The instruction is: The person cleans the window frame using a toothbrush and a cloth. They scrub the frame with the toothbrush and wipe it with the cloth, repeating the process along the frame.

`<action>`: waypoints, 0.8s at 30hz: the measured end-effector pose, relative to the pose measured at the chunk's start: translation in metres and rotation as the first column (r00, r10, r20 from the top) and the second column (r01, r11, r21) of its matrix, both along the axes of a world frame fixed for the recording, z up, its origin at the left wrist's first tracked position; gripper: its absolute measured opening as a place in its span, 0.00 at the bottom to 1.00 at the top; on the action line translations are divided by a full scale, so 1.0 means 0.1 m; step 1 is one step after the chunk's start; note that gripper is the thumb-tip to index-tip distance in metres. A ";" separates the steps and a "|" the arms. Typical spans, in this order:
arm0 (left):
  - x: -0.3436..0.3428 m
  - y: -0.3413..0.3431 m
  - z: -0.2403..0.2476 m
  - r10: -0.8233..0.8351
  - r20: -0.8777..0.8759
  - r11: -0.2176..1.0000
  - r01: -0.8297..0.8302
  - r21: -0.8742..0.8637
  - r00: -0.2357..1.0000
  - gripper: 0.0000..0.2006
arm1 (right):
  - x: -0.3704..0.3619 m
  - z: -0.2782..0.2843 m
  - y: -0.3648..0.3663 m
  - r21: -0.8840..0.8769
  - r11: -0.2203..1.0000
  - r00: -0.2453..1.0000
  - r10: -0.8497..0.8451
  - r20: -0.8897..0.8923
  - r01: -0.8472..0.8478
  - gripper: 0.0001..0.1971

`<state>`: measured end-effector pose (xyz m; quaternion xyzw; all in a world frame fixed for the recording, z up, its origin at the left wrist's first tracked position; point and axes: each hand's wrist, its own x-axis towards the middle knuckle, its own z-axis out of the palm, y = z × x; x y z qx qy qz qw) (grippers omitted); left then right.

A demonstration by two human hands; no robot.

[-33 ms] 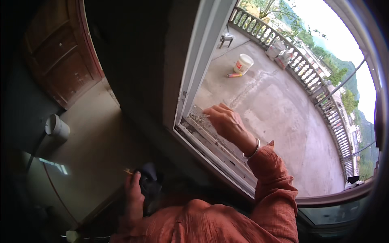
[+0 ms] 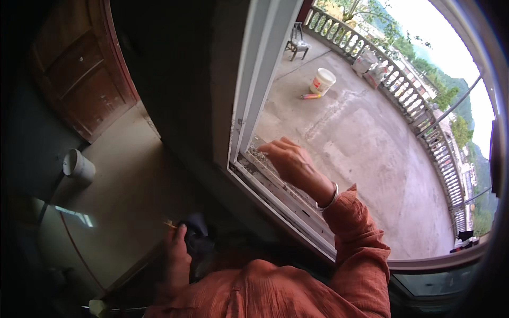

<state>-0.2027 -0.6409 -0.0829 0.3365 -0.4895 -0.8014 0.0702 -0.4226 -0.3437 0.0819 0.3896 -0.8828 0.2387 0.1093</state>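
Note:
My right hand (image 2: 294,167) reaches over the window sill (image 2: 281,183), near the inner corner of the white window frame (image 2: 254,79). Its fingers are bent and drawn together; whatever they hold, if anything, is hidden. Grit and crumbs lie on the sill just under the fingertips. A silver bangle (image 2: 330,197) circles that wrist. Low on the left, my left hand (image 2: 179,257) is closed in shadow. A thin yellowish piece (image 2: 169,224) sticks out at its fingertips, and a dark cloth-like bundle (image 2: 200,233) hangs against it.
Inside, a white bucket (image 2: 79,167) stands on the floor near a brown wooden door (image 2: 82,74). Outside on the concrete terrace are a white tub (image 2: 322,81), an orange tube (image 2: 310,96) and a chair (image 2: 298,45). A balustrade (image 2: 392,79) borders the terrace.
My right hand has shifted slightly left along the sill. The view has turned a little, so the door, bucket and terrace things sit slightly farther right. My left hand stays closed.

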 end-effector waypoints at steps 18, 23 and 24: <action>-0.12 0.74 0.35 -0.084 0.126 0.883 0.133 -0.451 0.988 0.08 | 0.04 -0.39 -0.21 0.129 0.990 0.991 0.067 -0.117 -0.051 0.09; -0.02 0.75 0.27 -0.068 0.053 0.921 0.083 -0.381 0.996 0.10 | -0.09 -0.43 -0.14 0.095 0.959 0.944 0.280 -0.174 -0.267 0.09; 0.00 0.75 0.26 -0.064 0.023 0.925 0.067 -0.375 0.998 0.10 | -0.12 -0.47 -0.18 0.112 0.960 0.951 0.273 -0.148 -0.258 0.09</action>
